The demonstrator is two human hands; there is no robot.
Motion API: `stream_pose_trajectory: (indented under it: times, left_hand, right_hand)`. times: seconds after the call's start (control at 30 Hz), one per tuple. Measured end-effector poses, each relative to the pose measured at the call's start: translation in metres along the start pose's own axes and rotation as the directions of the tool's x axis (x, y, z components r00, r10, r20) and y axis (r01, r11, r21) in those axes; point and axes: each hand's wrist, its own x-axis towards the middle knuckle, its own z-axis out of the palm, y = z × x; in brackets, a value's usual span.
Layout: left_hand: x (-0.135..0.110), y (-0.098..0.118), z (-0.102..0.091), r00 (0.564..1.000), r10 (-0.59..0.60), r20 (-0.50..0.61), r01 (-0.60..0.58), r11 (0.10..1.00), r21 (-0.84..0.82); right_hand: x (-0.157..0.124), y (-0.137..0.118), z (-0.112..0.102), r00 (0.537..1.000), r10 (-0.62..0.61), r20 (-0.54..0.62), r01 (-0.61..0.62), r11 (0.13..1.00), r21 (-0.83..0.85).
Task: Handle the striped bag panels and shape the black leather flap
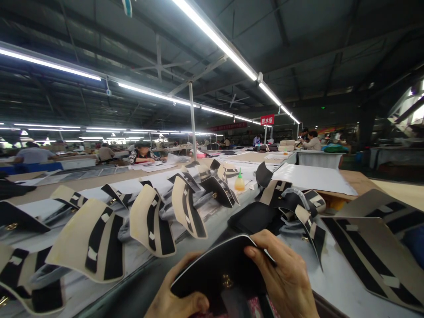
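Between my two hands is a black bag flap [212, 265] with pale edges and a small gold clasp near its middle, its black face turned to me. My left hand [179, 291] grips its left side, thumb on the black face and fingers behind. At the upper right edge my right hand [285, 274] pinches it with thumb and fingers. The flap is bent in a curve. Its lower part runs out of the frame, and its back is hidden.
Several similar beige-backed flaps [86, 243] with black strips stand curved on the table at left. More flaps [371, 251] lie at right beside a dark flat piece [253, 218]. A yellow glue bottle [239, 182] with a green tip stands farther back. People sit at distant tables.
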Motion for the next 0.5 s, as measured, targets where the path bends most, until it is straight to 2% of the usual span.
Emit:
stream_pose_trajectory:
  times: [0.07,0.1,0.2,0.27,0.33,0.43,0.5]
  left_hand:
    - [0.003,0.016,-0.009,0.984,0.015,0.177,-0.011,1.0,-0.027]
    - [0.004,0.024,-0.011,0.975,0.035,0.221,-0.036,0.999,0.002]
    - [0.002,0.042,-0.011,0.97,0.02,0.244,-0.077,0.971,0.228]
    - [-0.002,0.045,-0.012,0.971,-0.03,0.236,-0.039,0.959,0.281]
    - [-0.008,0.043,-0.014,0.978,-0.056,0.199,0.024,0.987,0.159]
    - [-0.015,0.038,-0.011,0.991,-0.073,0.114,0.089,0.985,-0.148]
    - [-0.018,0.033,-0.003,0.997,-0.061,0.05,0.07,0.976,-0.208]
  right_hand:
    - [-0.003,0.001,0.001,0.995,-0.051,0.084,0.054,0.998,-0.03]
    - [-0.005,0.001,0.002,0.989,-0.076,0.127,0.082,0.996,-0.042]
    - [-0.013,0.002,0.005,0.975,-0.109,0.192,0.118,0.992,-0.036]
    - [-0.017,0.005,0.004,0.987,-0.044,0.154,0.047,0.999,-0.016]
    - [-0.019,0.01,0.0,0.992,0.082,0.091,-0.082,0.997,-0.002]
    - [-0.016,0.017,-0.003,0.969,0.245,0.023,-0.246,0.968,0.043]
    - [-0.011,0.019,-0.001,0.954,0.3,0.016,-0.3,0.949,0.094]
